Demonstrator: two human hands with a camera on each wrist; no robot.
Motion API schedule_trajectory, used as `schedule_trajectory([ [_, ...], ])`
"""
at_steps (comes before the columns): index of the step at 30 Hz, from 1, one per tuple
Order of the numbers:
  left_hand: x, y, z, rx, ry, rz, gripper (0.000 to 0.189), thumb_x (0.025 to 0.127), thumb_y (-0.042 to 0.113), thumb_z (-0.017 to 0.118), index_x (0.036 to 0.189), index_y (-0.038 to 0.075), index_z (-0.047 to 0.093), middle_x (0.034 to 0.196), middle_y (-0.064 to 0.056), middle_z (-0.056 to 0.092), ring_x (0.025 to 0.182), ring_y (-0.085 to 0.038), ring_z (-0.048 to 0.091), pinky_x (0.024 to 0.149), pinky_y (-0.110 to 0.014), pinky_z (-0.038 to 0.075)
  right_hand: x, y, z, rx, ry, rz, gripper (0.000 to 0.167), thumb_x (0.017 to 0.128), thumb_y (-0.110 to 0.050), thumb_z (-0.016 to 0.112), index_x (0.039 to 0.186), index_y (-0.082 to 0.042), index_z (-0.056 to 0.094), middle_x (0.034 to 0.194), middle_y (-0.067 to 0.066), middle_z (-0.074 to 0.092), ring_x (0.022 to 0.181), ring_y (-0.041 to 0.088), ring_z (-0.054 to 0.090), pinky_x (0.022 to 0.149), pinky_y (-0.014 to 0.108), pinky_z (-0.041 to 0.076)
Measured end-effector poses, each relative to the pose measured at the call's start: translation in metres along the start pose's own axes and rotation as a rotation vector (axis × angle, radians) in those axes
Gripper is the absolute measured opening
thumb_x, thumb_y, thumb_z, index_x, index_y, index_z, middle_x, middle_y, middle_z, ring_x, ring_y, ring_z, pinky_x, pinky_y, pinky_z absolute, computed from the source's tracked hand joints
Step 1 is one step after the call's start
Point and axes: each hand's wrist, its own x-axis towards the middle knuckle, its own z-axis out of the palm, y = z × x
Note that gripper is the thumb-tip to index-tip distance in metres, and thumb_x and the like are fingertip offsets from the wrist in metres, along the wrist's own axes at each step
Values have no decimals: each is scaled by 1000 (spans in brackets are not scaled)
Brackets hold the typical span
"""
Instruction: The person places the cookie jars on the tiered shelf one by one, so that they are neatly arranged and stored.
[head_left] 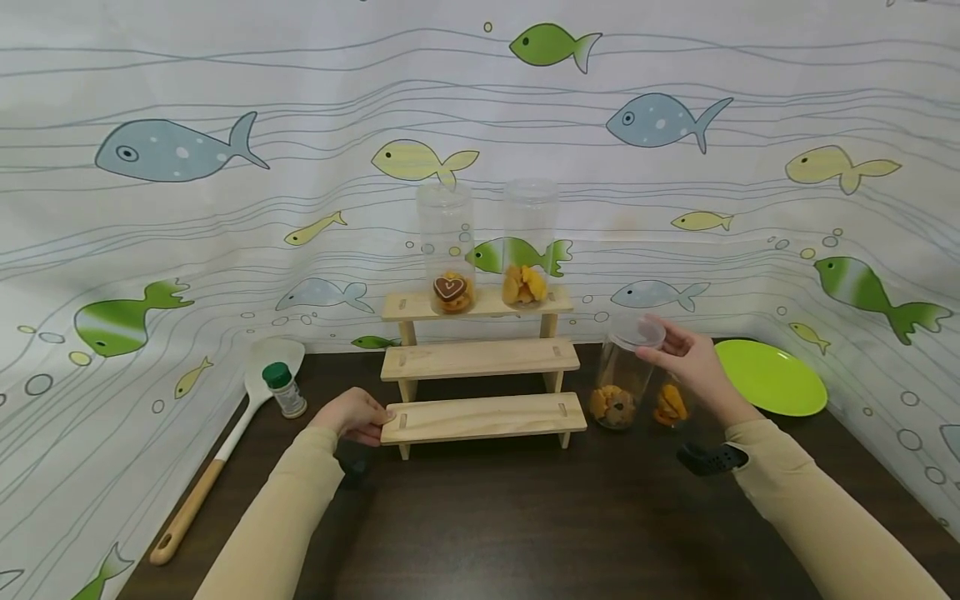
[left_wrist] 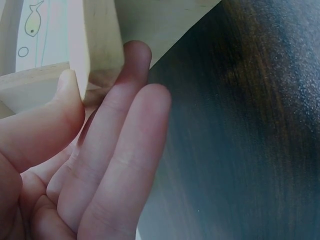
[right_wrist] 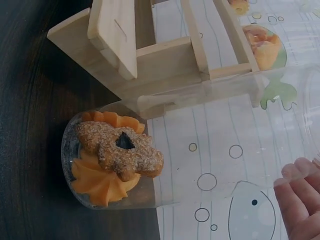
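Note:
A three-step wooden shelf (head_left: 480,358) stands at the middle of the table against the back wall. At the left end of its lowest step, my left hand (head_left: 351,415) grips the board, with thumb above and fingers beneath. To the shelf's right, my right hand (head_left: 693,367) holds a clear cookie jar (head_left: 626,367) by its lid, fingertips at the rim. Cookies (right_wrist: 117,152) lie in the jar's bottom. Whether its base touches the table, I cannot tell. Another cookie jar (head_left: 670,406) is partly hidden by my right hand.
On the top step stand two clear jars, one with a heart cookie (head_left: 452,288), one with yellow cookies (head_left: 524,284). A green plate (head_left: 780,379) lies at right. On the left are a green-capped shaker (head_left: 283,390) and a white turner (head_left: 243,425) with a wooden handle.

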Motion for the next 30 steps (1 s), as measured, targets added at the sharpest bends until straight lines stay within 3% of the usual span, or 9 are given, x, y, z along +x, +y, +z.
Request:
schedule_trajectory([
  [4, -1, 0, -1, 5, 5, 1, 30, 94, 11, 60, 107, -15, 61, 75, -12, 68, 66, -18, 67, 71, -39, 59, -1, -5, -4, -40, 23, 20, 63, 92, -28, 63, 146, -8, 37, 142, 22, 42, 124, 19, 52, 80, 7, 48],
  [7, -3, 0, -1, 11, 7, 4, 30, 94, 11, 60, 107, -16, 61, 75, -12, 68, 65, -18, 67, 71, -39, 59, 0, -10, -8, -60, 34, 25, 64, 92, -31, 63, 146, -9, 37, 142, 20, 43, 125, 24, 50, 81, 7, 46],
  [13, -5, 1, -1, 2, -1, 16, 30, 94, 10, 59, 108, -16, 60, 74, -11, 67, 65, -18, 67, 71, -39, 59, -1, -22, -17, -49, 57, 14, 66, 93, -30, 62, 148, -7, 32, 143, 22, 42, 121, 10, 53, 81, 6, 45],
  [19, -5, 1, 1, -11, -2, 22, 29, 94, 9, 58, 108, -17, 60, 71, -10, 66, 64, -17, 66, 71, -39, 59, 0, -34, -20, 9, 76, -11, 64, 94, -25, 61, 148, -7, 31, 143, 22, 42, 118, 5, 54, 82, 6, 46],
  [24, -4, 1, 1, -9, 2, 26, 30, 94, 10, 58, 108, -17, 60, 73, -11, 67, 65, -17, 66, 71, -39, 59, -1, -45, -21, 112, 82, -71, 61, 93, -16, 62, 145, -3, 35, 138, 10, 51, 102, -10, 56, 80, 9, 50],
  [30, -4, 0, 0, -8, -4, 19, 30, 94, 10, 59, 108, -17, 60, 73, -11, 67, 65, -17, 66, 72, -39, 59, -2, -58, -20, 214, 94, -92, 62, 92, -13, 63, 146, -3, 34, 134, -1, 56, 102, -10, 58, 81, 8, 49],
])
